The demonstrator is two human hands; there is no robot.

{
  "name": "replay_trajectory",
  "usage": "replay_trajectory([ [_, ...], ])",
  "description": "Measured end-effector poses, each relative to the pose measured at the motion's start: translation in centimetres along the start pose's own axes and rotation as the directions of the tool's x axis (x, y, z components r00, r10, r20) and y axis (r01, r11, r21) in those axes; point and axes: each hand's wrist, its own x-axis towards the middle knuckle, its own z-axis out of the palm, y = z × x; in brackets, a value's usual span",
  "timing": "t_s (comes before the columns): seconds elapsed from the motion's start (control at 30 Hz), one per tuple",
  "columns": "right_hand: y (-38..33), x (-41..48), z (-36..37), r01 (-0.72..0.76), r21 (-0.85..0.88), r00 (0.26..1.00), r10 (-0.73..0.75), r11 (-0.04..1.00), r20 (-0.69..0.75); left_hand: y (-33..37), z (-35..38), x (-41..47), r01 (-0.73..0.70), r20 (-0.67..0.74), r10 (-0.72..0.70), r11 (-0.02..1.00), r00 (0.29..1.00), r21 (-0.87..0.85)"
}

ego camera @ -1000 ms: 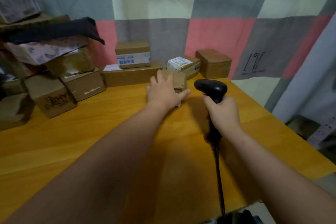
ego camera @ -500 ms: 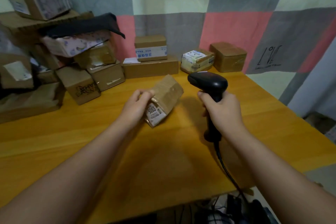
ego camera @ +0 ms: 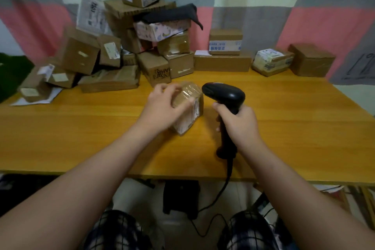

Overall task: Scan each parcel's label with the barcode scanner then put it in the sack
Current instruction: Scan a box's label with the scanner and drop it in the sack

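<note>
One parcel (ego camera: 187, 121), one barcode scanner (ego camera: 225, 92), two hands. The left hand (ego camera: 162, 105) comes in from 7 o'clock, fingers and thumb curled over the parcel's taped top. It grips the parcel tilted over the middle of the table (ego camera: 284, 117). The right hand (ego camera: 237, 122) is wrapped tight round the scanner's handle, with the scanner's head just at the parcel's 3 o'clock. Four boxes (ego camera: 222, 63) sit at 1 o'clock; a heap (ego camera: 125, 50) sits at 10 o'clock — too jumbled to count.

Parcel (ego camera: 187, 105) on the table (ego camera: 284, 128), scanner (ego camera: 225, 95) right, boxes (ego camera: 125, 46) behind
</note>
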Motion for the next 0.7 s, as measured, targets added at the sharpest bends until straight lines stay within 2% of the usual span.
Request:
replay_trajectory([
  [0.07,0.2,-0.4,-0.1,-0.018,0.026,0.999,0.019,0.999,-0.034,0.4,0.5,0.0,0.033,0.094,-0.044,0.993,0.995,0.114],
  [0.1,0.3,-0.6,-0.2,-0.027,0.038,0.999,0.029,0.999,-0.039,0.3,0.6,0.1,0.047,0.093,-0.056,0.994,0.994,0.101],
  [0.2,0.6,-1.2,-0.2,-0.036,0.062,0.999,0.038,0.997,-0.033,-1.1,0.3,0.4,0.1,0.077,-0.087,0.977,0.993,-0.19],
  [0.3,1.0,-2.2,0.0,-0.001,0.024,1.0,0.001,1.0,0.003,-2.6,-0.2,-0.4,0.185,0.076,-0.168,0.87,0.983,-0.458],
  [0.47,0.7,-3.8,1.7,0.09,-0.032,0.993,-0.087,0.995,0.078,-5.1,-1.7,-2.3,0.147,-0.012,-0.172,0.876,0.985,-0.459],
  [0.7,0.0,-5.1,5.2,0.155,-0.058,0.979,-0.146,0.986,0.144,-8.0,-2.0,-4.0,0.15,-0.002,-0.183,0.817,0.983,-0.557],
])
